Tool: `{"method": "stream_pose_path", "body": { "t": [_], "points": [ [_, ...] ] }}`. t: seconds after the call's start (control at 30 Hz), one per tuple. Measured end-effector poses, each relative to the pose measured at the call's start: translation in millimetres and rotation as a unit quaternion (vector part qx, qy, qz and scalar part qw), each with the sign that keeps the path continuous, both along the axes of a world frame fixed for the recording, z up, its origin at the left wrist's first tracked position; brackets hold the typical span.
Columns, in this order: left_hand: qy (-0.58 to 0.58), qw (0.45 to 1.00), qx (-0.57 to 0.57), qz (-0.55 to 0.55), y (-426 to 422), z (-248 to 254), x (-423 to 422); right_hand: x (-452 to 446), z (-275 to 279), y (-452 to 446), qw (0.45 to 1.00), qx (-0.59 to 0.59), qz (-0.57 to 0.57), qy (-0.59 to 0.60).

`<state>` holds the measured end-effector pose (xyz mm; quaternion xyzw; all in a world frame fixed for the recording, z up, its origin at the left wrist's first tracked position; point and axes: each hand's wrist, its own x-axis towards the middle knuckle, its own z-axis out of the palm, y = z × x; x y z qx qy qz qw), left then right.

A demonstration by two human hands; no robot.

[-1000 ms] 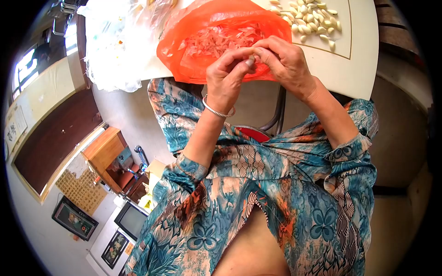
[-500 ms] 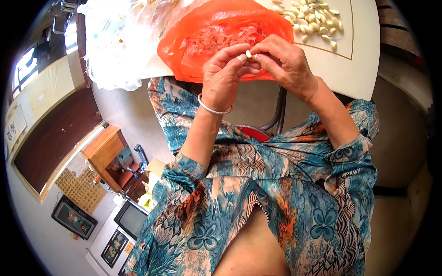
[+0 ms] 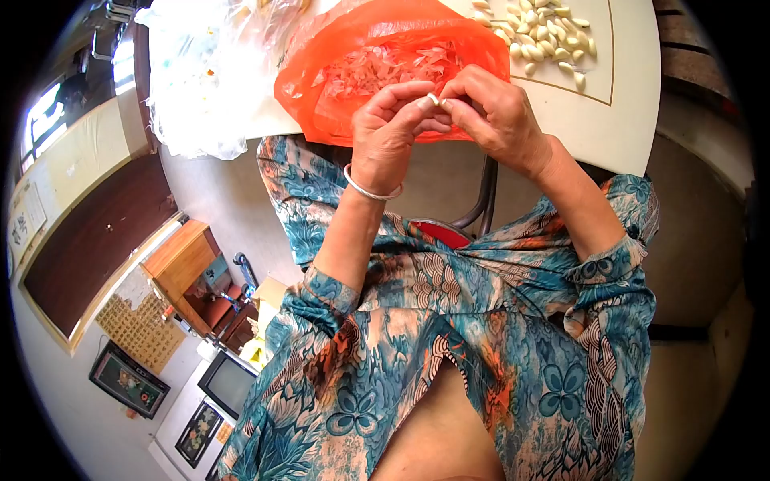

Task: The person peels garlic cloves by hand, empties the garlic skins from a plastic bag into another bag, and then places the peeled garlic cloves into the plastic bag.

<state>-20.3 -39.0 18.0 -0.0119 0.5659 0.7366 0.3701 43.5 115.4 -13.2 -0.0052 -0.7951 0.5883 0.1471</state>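
A small pale garlic clove [image 3: 433,99] is pinched between the thumb and forefinger of my left hand [image 3: 388,132], which wears a bracelet at the wrist. From the other side, the thumb and forefinger of my right hand [image 3: 499,116] close on the clove's near end. Both hands meet over the front rim of an orange-red plastic bag [image 3: 298,80]. Inside the bag lies a heap of thin papery garlic skins [image 3: 373,68]. Peeled garlic cloves [image 3: 553,36] lie in a loose pile on the table, to the right beyond my right hand.
Clear plastic bags [image 3: 196,88] hang over the left part of the white table [image 3: 630,104]. Below the table edge are a dark metal leg [image 3: 486,196] and a red seat [image 3: 441,232]. A wooden cabinet [image 3: 180,260] stands at the lower left.
The clove has turned slightly between my fingertips, and my fingers have shifted a little around it. The bag and the clove pile look the same.
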Motion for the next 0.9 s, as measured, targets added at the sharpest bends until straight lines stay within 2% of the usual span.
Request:
{"method": "stream_pose_path", "body": {
  "t": [0.07, 0.27, 0.37, 0.57, 0.67, 0.9],
  "points": [
    [0.016, 1.000, -0.006, -0.001, 0.8, -0.2, 1.1, -0.4, -0.8, -1.1, 0.999, 0.025, 0.003, 0.030],
    [0.016, 1.000, -0.007, -0.006, 0.5, 2.8, -0.8, 0.7, -0.7, 0.8, 0.998, -0.045, -0.009, -0.035],
    [0.018, 1.000, -0.008, -0.022, -1.6, 1.8, -2.2, -2.6, -2.9, 1.7, 0.999, -0.039, -0.004, 0.027],
    [0.087, 0.993, -0.030, -0.072, -4.0, -1.9, 1.3, -2.1, -6.9, 0.7, 0.999, 0.022, 0.018, 0.044],
    [0.114, 0.990, -0.059, -0.062, -1.2, 0.1, 6.3, -2.0, -1.2, -2.2, 0.989, 0.138, -0.007, 0.046],
    [0.189, 0.978, -0.090, 0.000, 20.6, 24.9, -3.5, -4.3, -1.9, -1.3, 0.999, -0.009, -0.050, -0.019]
  ]
}}
